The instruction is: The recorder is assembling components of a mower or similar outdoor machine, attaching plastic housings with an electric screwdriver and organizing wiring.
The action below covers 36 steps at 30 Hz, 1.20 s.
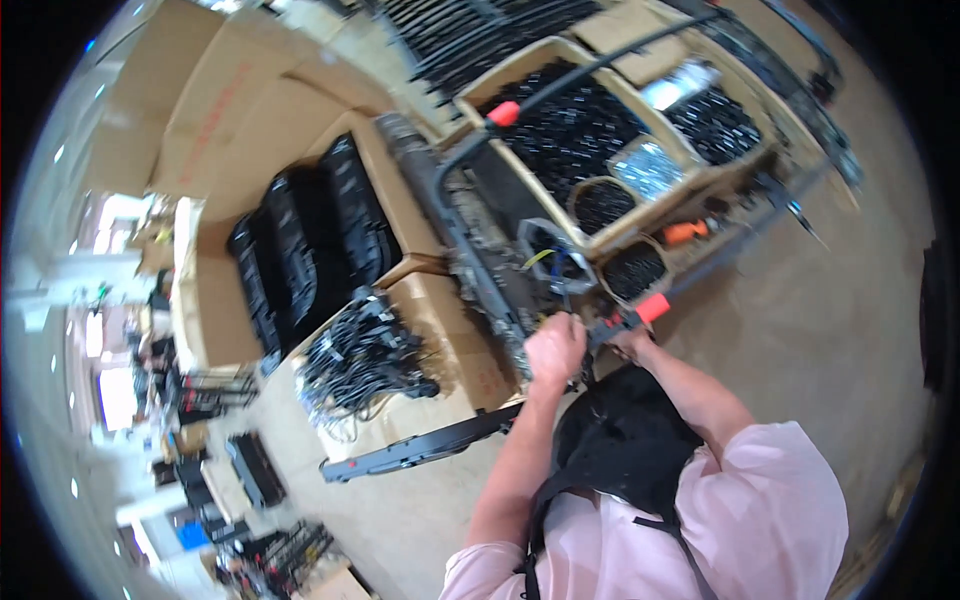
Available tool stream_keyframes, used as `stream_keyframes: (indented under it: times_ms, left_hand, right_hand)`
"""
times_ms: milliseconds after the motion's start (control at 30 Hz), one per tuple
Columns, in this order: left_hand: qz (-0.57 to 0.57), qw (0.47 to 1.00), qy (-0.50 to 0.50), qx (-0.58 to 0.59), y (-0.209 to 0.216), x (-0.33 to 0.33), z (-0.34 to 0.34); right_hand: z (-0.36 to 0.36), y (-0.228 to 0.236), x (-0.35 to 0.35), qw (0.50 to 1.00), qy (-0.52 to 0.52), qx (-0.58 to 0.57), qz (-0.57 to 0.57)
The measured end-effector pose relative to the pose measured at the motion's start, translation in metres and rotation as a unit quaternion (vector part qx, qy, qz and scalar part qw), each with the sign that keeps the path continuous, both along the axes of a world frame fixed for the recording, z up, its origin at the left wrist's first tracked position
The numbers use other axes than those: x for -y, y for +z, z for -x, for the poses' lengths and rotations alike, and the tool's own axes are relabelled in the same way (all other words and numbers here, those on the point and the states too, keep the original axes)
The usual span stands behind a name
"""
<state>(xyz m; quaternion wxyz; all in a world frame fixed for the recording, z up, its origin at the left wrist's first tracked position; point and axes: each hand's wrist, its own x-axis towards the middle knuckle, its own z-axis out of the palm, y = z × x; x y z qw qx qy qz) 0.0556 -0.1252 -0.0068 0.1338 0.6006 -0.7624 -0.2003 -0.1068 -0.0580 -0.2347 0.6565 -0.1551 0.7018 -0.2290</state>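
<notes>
My left hand is closed in a fist at the near end of a bent black tube frame; what lies inside the fingers is hidden. Just right of it, my right hand curls under a dark bar end beside a red sleeve, its fingers partly covered. The frame arches away over the workbench and carries another red sleeve. A long black deck-like bar sticks out to the left at waist height, its near end behind my left arm.
A wooden tray holds many small black parts and clear bags. Near it lie an orange-handled tool and a round tub of black pieces. Left stand a carton of black molded parts and a cable heap on another carton.
</notes>
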Motion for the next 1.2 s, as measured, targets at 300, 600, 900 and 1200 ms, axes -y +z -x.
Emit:
stream_keyframes:
  times_ms: [300,600,900,1200]
  left_hand:
    - [0.042,0.978,0.15,-0.137,0.057,0.126,-0.013]
    - [0.055,0.908,0.353,0.22,0.107,0.264,-0.226]
    - [0.028,0.932,0.225,0.282,0.099,0.278,-0.2]
    - [0.359,0.825,0.352,-0.259,0.152,0.23,-0.164]
  right_hand:
    - [0.033,-0.053,0.0,0.965,-0.134,0.221,-0.04]
    - [0.188,0.135,0.004,0.979,0.189,0.078,0.015]
    - [0.255,0.287,0.041,0.939,0.339,-0.016,0.052]
    - [0.192,0.381,0.13,0.885,0.407,0.025,0.224]
